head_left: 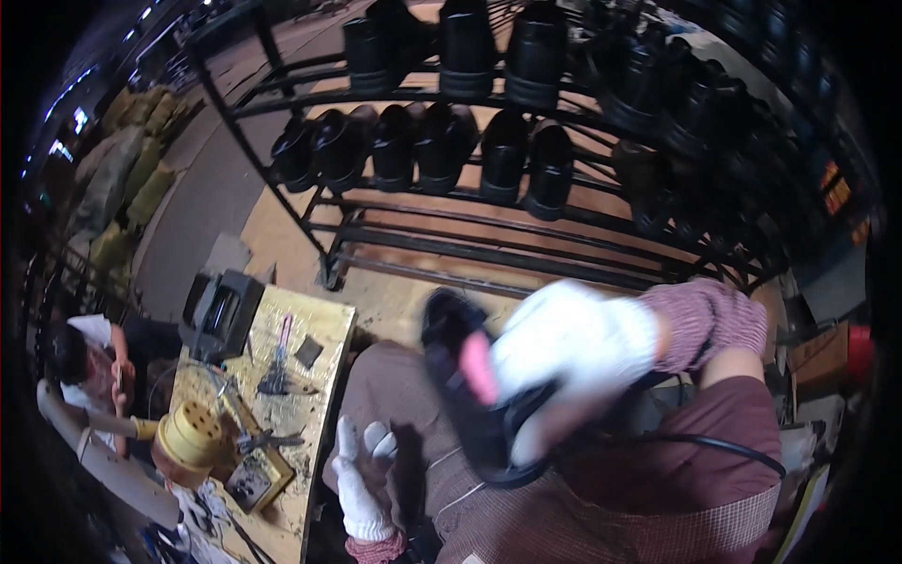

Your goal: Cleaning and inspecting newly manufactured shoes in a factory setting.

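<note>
My right hand (568, 338), in a white knitted glove and smeared by motion, grips a black shoe (460, 414) tilted above my lap. A pink patch (479, 367) shows at the shoe beside the gloved fingers; whether it is lining or a separate piece I cannot make out. Blur hides much of the grip and the shoe's right side. Low beside my left thigh is my left hand (362, 484), also white-gloved, its thumb and fingers apart with nothing visible in them. A black cable (714, 440) runs across my right thigh towards the shoe.
Ahead stands a black metal rack (423, 240) with rows of black shoes (437, 141). At left, a worktable (324, 376) holds a yellow lamp-like device (193, 432), a dark machine (225, 310) and small tools. Another person (94, 362) sits beyond it.
</note>
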{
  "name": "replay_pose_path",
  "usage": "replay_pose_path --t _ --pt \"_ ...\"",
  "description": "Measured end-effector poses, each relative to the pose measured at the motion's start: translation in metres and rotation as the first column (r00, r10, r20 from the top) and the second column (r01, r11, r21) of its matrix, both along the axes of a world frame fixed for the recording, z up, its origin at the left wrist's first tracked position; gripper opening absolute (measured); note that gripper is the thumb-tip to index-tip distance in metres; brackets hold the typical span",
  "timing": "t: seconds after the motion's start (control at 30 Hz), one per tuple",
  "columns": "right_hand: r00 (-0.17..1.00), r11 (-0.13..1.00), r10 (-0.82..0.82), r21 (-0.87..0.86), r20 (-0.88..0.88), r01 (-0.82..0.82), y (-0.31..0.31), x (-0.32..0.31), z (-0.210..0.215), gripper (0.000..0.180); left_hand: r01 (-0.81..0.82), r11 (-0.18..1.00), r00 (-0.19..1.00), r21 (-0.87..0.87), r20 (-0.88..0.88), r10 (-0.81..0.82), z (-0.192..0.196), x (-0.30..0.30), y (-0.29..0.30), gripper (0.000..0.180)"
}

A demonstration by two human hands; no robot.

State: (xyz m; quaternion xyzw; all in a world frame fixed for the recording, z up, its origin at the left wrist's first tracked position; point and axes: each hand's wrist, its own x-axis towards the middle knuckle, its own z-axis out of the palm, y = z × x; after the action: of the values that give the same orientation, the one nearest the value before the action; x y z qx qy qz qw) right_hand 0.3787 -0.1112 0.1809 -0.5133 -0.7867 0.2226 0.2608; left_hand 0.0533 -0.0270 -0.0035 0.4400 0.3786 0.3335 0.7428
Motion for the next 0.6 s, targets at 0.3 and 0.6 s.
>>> replay_pose_path --t 0.3,0.6 --pt "0.412 0.704 -0.661 0.327 0.628 0.63 -0.077 0.164 -0.061 0.043 -0.116 0.981 0.991 -0.156 0.047 0.125 -0.014 0.002 0.005 0.078" --pt "-0.028 0.081 -0.904 0.234 0.427 0.969 -0.074 0.247 -0.092 0.053 -0.222 0.966 0.975 -0.131 -0.039 0.219 0.041 0.004 -0.017 0.073"
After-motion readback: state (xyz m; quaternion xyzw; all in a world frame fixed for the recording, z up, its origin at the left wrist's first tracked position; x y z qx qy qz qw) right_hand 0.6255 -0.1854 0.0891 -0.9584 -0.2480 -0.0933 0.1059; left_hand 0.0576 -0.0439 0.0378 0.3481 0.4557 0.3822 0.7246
